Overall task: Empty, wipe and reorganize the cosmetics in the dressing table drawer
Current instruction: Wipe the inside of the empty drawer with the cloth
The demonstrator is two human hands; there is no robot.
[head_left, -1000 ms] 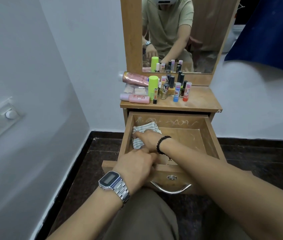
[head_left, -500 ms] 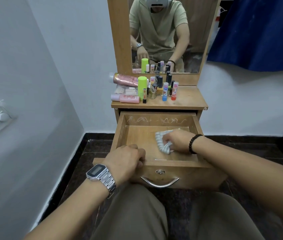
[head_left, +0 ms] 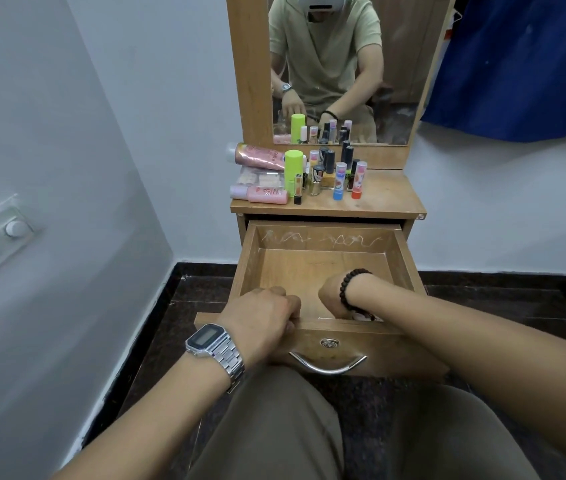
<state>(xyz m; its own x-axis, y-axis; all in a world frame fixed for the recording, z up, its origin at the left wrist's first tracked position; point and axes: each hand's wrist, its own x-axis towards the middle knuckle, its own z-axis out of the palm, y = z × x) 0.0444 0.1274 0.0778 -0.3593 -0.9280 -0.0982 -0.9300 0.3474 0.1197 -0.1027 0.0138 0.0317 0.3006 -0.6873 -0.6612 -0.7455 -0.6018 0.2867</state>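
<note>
While the drawer [head_left: 323,268] stands pulled out from the dressing table [head_left: 392,199], both hands are at its front edge. The left hand [head_left: 260,317] is clenched over the top of the front panel, left of centre, fingers curled round the edge and gripping it. A metal watch [head_left: 214,344] sits on that wrist.

The right hand [head_left: 331,296] reaches down inside the drawer, against the inner face of the front panel, right of centre. Its fingers are hidden below the panel edge. A small patch of pale cloth [head_left: 361,317] shows just under the wrist; whether the fingers are clenched on it cannot be told. A dark bead bracelet [head_left: 350,285] circles this wrist.

The visible drawer floor is bare wood. White scribble marks run across the inner back wall. A curved metal handle [head_left: 328,365] and a round lock [head_left: 329,342] are fixed to the front panel.

The cosmetics [head_left: 312,174] stand grouped on the left half of the table top, below the mirror [head_left: 340,67]:
- a lime-green tube [head_left: 293,171], upright;
- two pink tubes, lying flat at the left;
- small bottles and sticks, upright, close together.

The mirror reflects the seated person and the rear of the cosmetics.
</note>
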